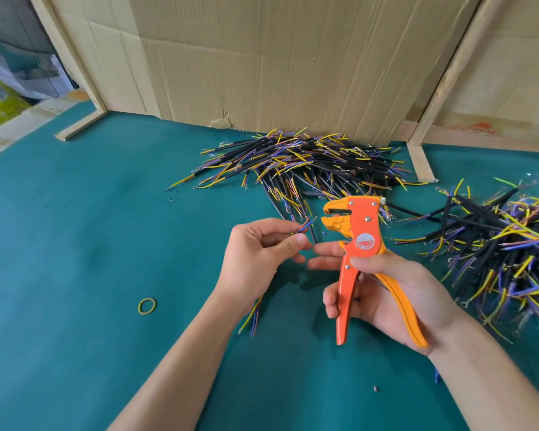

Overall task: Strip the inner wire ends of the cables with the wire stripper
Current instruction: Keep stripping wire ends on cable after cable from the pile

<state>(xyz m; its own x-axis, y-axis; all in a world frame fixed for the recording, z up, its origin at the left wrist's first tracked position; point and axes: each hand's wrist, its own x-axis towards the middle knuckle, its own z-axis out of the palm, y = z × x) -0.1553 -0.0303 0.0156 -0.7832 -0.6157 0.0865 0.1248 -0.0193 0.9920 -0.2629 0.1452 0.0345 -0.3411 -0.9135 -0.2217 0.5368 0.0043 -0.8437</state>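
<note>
A small pinkish scrap point(376, 388) lies nearest on the green table point(75, 244), between the 2 forearms. Above it the right hand point(395, 293) is wrapped around the orange wire stripper point(360, 253), fingers curled over the 2 handles, which stand spread apart; the tool is held upright with its head up and its jaws parted, facing left. Just left of it the left hand point(255, 253) holds a cable point(293, 241), thumb and forefinger pinching it near its top end, so that a few coloured inner wires point(399, 225) stick up to the right, just beside the stripper's jaws but apart from them. The cable's other end, with yellow and blue wires, hangs out below the left wrist. The right hand's outstretched fingers reach under the tool toward the left thumb. A yellow rubber band point(147, 306) lies flat on the table to the left of the left forearm. Further back, a pile of black cables point(308, 163) with yellow and purple ends lies against a cardboard wall point(293, 57), and a second heap point(504, 244) spreads along the right edge.
</note>
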